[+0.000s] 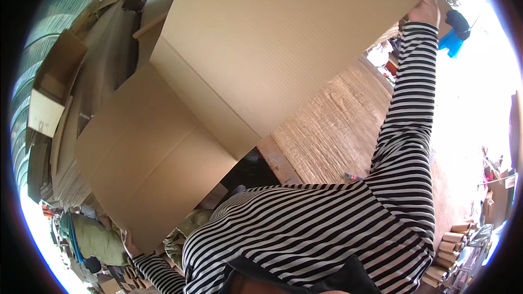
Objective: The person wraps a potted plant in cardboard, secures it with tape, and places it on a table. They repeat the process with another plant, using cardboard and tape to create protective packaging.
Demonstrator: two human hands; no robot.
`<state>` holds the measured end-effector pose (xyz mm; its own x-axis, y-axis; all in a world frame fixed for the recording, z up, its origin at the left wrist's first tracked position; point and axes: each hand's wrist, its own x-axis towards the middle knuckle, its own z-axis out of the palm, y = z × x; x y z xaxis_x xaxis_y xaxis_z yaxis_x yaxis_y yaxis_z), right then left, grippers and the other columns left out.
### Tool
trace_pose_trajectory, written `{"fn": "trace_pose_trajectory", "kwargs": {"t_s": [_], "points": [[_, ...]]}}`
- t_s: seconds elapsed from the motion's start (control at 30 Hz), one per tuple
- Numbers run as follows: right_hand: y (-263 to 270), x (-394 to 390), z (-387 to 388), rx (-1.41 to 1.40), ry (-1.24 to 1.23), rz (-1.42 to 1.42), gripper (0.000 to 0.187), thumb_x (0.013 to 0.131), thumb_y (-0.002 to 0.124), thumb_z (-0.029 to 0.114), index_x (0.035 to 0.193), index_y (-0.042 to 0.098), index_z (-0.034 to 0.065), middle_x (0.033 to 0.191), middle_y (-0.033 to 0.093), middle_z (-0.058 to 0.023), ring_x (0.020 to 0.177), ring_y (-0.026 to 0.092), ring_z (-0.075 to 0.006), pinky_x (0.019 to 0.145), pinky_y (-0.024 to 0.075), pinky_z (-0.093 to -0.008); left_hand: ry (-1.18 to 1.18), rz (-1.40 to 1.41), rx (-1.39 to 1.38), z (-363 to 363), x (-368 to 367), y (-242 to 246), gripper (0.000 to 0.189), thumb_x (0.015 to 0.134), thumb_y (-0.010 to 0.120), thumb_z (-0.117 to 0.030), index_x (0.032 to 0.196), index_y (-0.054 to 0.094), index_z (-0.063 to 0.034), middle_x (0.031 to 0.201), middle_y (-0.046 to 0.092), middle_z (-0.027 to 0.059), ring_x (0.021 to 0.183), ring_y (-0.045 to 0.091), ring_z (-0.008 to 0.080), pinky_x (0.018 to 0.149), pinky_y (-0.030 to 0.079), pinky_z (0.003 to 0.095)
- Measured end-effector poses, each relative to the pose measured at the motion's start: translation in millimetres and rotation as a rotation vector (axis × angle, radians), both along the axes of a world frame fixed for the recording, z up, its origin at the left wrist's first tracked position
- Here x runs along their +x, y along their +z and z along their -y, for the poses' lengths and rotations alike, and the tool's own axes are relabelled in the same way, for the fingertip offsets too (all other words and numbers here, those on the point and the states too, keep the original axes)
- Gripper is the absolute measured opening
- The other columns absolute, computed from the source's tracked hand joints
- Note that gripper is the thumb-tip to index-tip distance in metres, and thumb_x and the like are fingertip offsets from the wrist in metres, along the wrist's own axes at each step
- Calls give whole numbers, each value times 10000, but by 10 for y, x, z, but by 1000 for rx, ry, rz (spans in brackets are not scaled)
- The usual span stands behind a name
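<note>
A large sheet of brown corrugated cardboard (286, 41) spreads in front of me, bent along crease lines into a broad upper panel, a narrow middle strip and a lower-left panel. My right hand (425, 8) grips its far right edge at the end of an outstretched arm, thumb on the near face. At the lower left, my left hand (129, 245) holds the bottom corner of the lower panel; most of its fingers are hidden behind the board. The sheet is raised above a wood-grained tabletop (339, 118) and covers part of it.
A small red-and-dark object (353, 177), perhaps a marker, lies on the tabletop by my torso. Stacked cardboard sheets (98, 61) lean along the left. Cardboard tubes (449, 249) are piled at lower right. A green cloth or sack (98, 239) sits beyond my left hand.
</note>
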<state>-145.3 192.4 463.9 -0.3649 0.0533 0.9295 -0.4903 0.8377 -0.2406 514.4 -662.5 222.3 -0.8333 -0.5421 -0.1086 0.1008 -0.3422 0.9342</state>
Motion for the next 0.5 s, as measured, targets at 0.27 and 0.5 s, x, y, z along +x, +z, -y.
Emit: {"fn": "trace_pose_trajectory", "kwargs": {"t_s": [0.27,0.5], "points": [[501,720,-806,-946,654,-126,468,954,601,31,1401,476,-36,1368,566,-154,1268,555,-305,1087,466,-453,-177,110,-97,-526,-1864,-239,500,900,748,-274,1277,605,22,1089,720,105,949,694,245,859,537,367],[-284,729,-2328,-1051,341,-29,412,995,564,125,1362,515,-58,1302,612,-153,1200,601,-256,991,511,-384,-539,187,-97,-1311,-3231,-251,572,740,872,-225,1199,645,29,1072,728,87,969,686,223,880,525,363]]}}
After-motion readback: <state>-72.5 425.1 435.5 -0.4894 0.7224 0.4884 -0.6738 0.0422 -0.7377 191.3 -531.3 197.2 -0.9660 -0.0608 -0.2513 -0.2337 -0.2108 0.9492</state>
